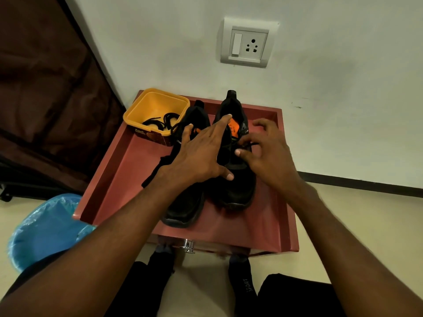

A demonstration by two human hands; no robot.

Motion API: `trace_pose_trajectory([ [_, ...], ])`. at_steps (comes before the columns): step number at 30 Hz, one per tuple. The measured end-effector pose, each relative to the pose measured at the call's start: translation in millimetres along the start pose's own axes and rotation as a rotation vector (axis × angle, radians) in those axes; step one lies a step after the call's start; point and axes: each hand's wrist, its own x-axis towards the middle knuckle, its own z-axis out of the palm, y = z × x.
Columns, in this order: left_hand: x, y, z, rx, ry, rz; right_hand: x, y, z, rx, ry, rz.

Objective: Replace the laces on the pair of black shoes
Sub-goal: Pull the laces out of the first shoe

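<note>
Looking down from the head camera, a yellow tub (158, 104) sat in the far left corner of a reddish tray (119, 170), and coiled black laces (160, 122) lay inside it. The tray also held the pair of black shoes side by side, toes toward the person and heels toward the wall, their long axes running near to far. The left shoe (183, 213) stood just beside the right shoe (238, 191), which showed an orange insole label at its opening. The left hand (201, 154) lay spread over both shoes with fingers straight, gripping nothing, its forefinger reaching the right shoe's collar. The right hand (267, 156) curled at the right shoe's tongue, thumb and fingers pinching a thin black lace end (248, 145). A loose dark strip, perhaps another lace, trailed from under the left wrist across the tray floor. A blue-lined bin (45, 229) stood on the floor left of the tray.
</note>
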Motion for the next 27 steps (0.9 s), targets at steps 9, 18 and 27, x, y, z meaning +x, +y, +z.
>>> trace_pose_trajectory([
  [9, 0, -1, 1, 0.029, 0.006, -0.003, 0, -10, 3, 0.185, 0.014, 0.211],
  [18, 2, -2, 2, 0.026, 0.003, -0.006, 7, -7, -10, 1.013, 0.109, 0.716],
  [27, 1, -1, 3, 0.035, 0.005, 0.001, -5, -7, -1, 0.237, -0.009, 0.226],
])
